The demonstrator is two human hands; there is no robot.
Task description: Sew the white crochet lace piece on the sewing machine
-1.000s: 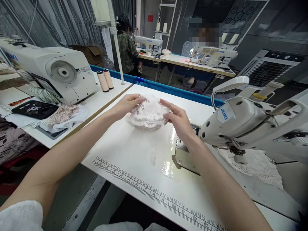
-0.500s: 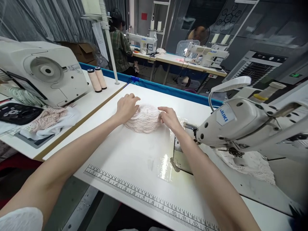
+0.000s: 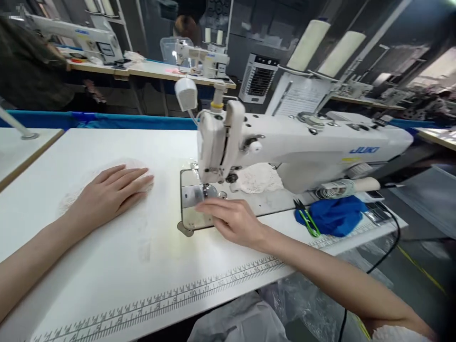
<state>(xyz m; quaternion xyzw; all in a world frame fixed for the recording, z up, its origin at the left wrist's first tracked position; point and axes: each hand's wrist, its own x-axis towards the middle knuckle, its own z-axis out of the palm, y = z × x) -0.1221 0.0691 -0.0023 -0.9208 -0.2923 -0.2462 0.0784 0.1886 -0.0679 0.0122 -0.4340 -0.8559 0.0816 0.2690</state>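
Note:
On the left of the white table, my left hand (image 3: 107,192) lies flat with its fingers apart, over a pale lace piece (image 3: 73,192) that blurs into the tabletop. My right hand (image 3: 237,221) is at the needle plate (image 3: 192,216) of the sewing machine (image 3: 302,142). Its fingers are pressed together just in front of the needle area, and whatever may be between them is hidden. Another pale lace piece (image 3: 261,178) rests on the machine bed behind the needle, under the arm.
Green thread snips (image 3: 308,219) and a blue cloth (image 3: 333,216) lie right of my right hand. A ruler strip (image 3: 192,292) runs along the front edge. Thread cones (image 3: 308,45) stand behind the machine. At the far left is a person (image 3: 28,71).
The view has swung right. My left hand now lies flat over the lace, and my right hand has left the lace for the needle plate.

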